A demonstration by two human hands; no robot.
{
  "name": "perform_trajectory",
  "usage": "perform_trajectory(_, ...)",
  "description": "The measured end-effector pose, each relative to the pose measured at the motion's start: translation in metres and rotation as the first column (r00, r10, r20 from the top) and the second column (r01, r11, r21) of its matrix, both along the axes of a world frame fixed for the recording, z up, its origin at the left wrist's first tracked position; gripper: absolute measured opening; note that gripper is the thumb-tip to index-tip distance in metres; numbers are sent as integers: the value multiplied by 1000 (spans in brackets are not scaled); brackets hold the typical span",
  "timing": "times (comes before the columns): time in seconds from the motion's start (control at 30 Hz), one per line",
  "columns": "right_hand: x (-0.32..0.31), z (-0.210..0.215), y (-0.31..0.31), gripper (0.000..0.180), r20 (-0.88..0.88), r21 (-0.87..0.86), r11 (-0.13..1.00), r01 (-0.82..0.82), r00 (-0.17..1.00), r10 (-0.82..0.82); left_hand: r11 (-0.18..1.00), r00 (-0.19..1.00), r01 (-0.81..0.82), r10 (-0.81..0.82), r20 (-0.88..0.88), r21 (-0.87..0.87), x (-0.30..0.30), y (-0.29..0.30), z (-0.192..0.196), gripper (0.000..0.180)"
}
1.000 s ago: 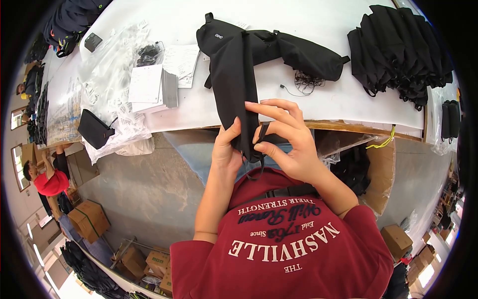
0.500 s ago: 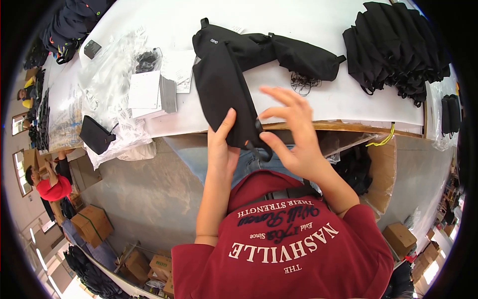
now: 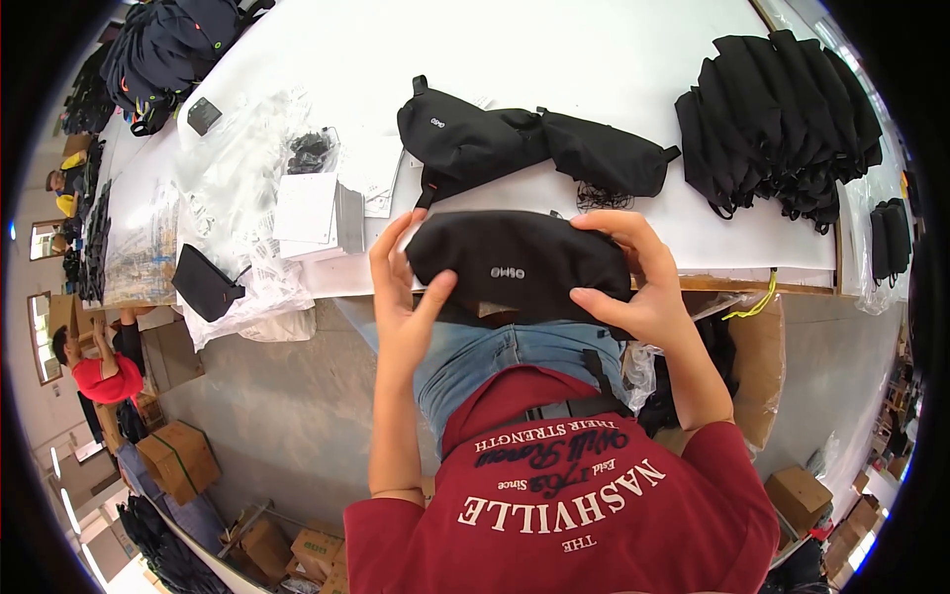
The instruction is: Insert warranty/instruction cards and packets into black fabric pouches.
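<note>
Both grips on pouch (image 3: 520, 265), white table (image 3: 594, 59)

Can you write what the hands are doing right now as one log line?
left hand: grips pouch end | right hand: grips other end | black pouch: held level at table edge

Both hands hold a black pouch (image 3: 520, 265) sideways at the white counter (image 3: 594, 59) edge: left hand (image 3: 406, 297) at one end, right hand (image 3: 633, 282) at the other. More black pouches (image 3: 524, 144) lie beyond.
</note>
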State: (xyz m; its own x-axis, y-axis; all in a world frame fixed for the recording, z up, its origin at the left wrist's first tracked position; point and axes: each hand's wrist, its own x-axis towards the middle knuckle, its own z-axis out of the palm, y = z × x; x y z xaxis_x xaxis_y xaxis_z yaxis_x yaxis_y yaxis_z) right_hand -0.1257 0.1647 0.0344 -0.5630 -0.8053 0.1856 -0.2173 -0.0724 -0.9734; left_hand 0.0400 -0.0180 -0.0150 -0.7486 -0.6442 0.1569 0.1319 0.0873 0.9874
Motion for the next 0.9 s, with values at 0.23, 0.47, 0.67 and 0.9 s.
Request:
perform_trajectory(0.23,-3,-5,-2,37,-396,185,981,54,918,24,996,995,-92,93,36,-21,8,0,8,28)
perform_trajectory(0.47,-16,3,4,22,-313,126,991,51,950,-9,996,994,-90,89,-65,-20,2,-3,1,18)
perform_trajectory(0.67,-34,8,15,29,-159,252,938,-239,946,283,995,997,-46,41,-63,-85,1,-12,-9,29)
perform_trajectory(0.9,-66,31,23,35,54,348,878,-328,942,330,994,992,75,-83,-94,-78,-24,-10,-6,41)
